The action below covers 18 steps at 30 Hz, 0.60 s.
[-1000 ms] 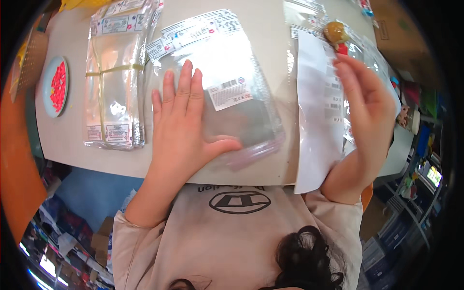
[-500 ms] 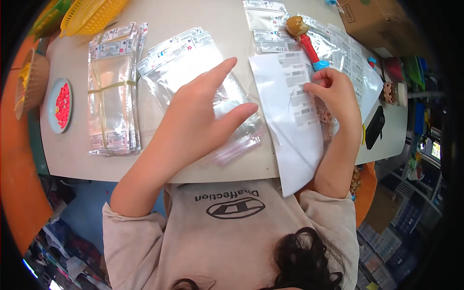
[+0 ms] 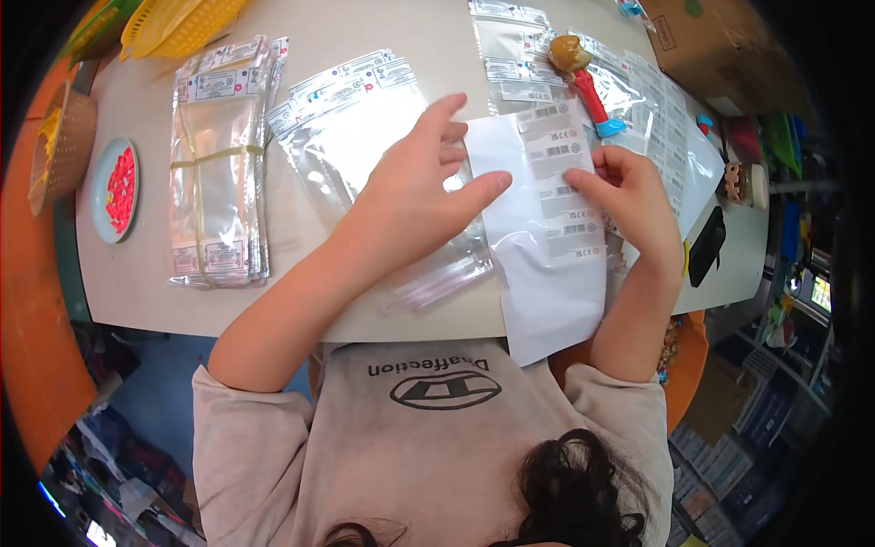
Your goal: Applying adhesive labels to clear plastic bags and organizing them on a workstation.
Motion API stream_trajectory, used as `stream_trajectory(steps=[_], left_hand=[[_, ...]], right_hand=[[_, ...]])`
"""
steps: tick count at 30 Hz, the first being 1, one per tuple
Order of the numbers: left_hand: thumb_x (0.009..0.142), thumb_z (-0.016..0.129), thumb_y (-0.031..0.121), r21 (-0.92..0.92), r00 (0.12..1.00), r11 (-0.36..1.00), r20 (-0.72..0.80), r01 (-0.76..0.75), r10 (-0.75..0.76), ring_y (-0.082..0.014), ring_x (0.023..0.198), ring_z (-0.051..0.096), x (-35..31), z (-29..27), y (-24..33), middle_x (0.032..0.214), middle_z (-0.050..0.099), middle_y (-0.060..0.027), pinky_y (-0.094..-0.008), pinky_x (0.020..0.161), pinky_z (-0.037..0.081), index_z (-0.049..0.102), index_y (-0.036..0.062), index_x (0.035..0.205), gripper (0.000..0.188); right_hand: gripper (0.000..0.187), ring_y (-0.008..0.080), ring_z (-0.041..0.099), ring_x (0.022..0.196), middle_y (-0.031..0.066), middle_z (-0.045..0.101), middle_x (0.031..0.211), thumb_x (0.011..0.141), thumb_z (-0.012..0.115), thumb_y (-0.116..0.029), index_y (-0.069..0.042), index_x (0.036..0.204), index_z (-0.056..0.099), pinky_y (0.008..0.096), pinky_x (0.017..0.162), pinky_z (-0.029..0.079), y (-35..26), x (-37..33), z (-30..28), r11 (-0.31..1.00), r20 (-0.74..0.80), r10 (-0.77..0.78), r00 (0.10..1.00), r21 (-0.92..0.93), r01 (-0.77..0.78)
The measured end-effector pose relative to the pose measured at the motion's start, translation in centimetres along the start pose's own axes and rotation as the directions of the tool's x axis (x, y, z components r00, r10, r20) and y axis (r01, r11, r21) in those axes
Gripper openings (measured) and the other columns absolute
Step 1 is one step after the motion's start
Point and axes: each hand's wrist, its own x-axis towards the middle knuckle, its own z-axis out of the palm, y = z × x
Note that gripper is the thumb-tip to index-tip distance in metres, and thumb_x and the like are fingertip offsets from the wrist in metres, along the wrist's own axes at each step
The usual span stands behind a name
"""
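A white sheet of grey printed labels (image 3: 547, 292) lies at the middle right, its lower end past the table's front edge. My right hand (image 3: 638, 196) is closed at the sheet's right edge, thumb over the labels; its other fingers are partly hidden. My left hand (image 3: 419, 182) hovers over a fanned stack of clear plastic bags (image 3: 351, 91), thumb stretched toward the sheet, fingers loosely bent, nothing in it. Just beyond my right hand, a toy with a red stem, blue base and gold-brown top (image 3: 588, 87) rests on other bags.
A banded bundle of clear bags (image 3: 214, 182) lies left of the stack. Farther left are a plate of small red pieces (image 3: 123, 191), a tan basket (image 3: 64, 146) and a yellow basket (image 3: 173, 27). A cardboard box (image 3: 711, 50) and a black phone-like object (image 3: 706, 246) are at the right.
The label sheet has shifted left and lies flatter, its labels facing up more. My left hand has moved slightly right toward it; my right thumb has come further over the labels.
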Motion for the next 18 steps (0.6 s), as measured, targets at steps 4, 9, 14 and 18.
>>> stream_trajectory(steps=[4,9,14,18], left_hand=[[0.081,0.08,0.037,-0.293,0.985,0.955,-0.144,0.047,-0.092,-0.0321,0.121,0.056,0.0,0.0,0.9,0.133,0.05,-0.0269,-0.0397,0.099,0.049,0.022,-0.007,0.149,0.099],[0.085,0.076,0.033,-0.565,0.989,0.812,0.083,0.145,-0.12,-0.023,0.111,0.061,0.4,-0.4,1.6,0.121,0.061,-0.0198,-0.0341,0.092,0.052,0.045,-0.0083,0.136,0.072],[0.092,0.067,0.023,-0.663,0.984,0.73,0.067,0.166,-0.163,-0.0173,0.095,0.067,0.3,-0.9,0.2,0.107,0.069,-0.0138,-0.0288,0.083,0.053,0.064,-0.0065,0.115,0.037],[0.095,0.062,0.019,-0.689,0.974,0.72,-0.097,0.082,-0.204,-0.017,0.092,0.067,0.6,-1.5,0.1,0.107,0.069,-0.0129,-0.0297,0.081,0.053,0.061,-0.006,0.117,0.033]], right_hand=[[0.016,0.007,0.065,0.085,0.0031,0.07,0.097,0.095,0.063,-0.011,-0.001,0.107,0.067,0.0201,0.076,0.05,-0.4,-0.2,-0.7,0.768,-0.144,-0.237,0.961,0.579,0.276],[0.022,0.0079,0.065,0.084,0.0048,0.07,0.099,0.095,0.066,-0.014,0.001,0.11,0.066,0.0214,0.077,0.051,-2.1,1.0,1.6,0.735,-0.283,-0.237,0.929,0.573,0.362],[0.033,0.0177,0.063,0.098,0.0084,0.068,0.106,0.083,0.077,-0.007,0.002,0.113,0.065,0.0273,0.083,0.051,-4.9,1.1,5.2,0.767,-0.586,-0.595,0.55,-0.209,0.606],[0.039,0.0282,0.061,0.103,0.0099,0.068,0.107,0.07,0.084,-0.007,-0.001,0.105,0.07,0.0368,0.088,0.05,-5.0,-0.5,6.0,0.498,-0.275,-0.866,0.417,-0.547,0.673]])
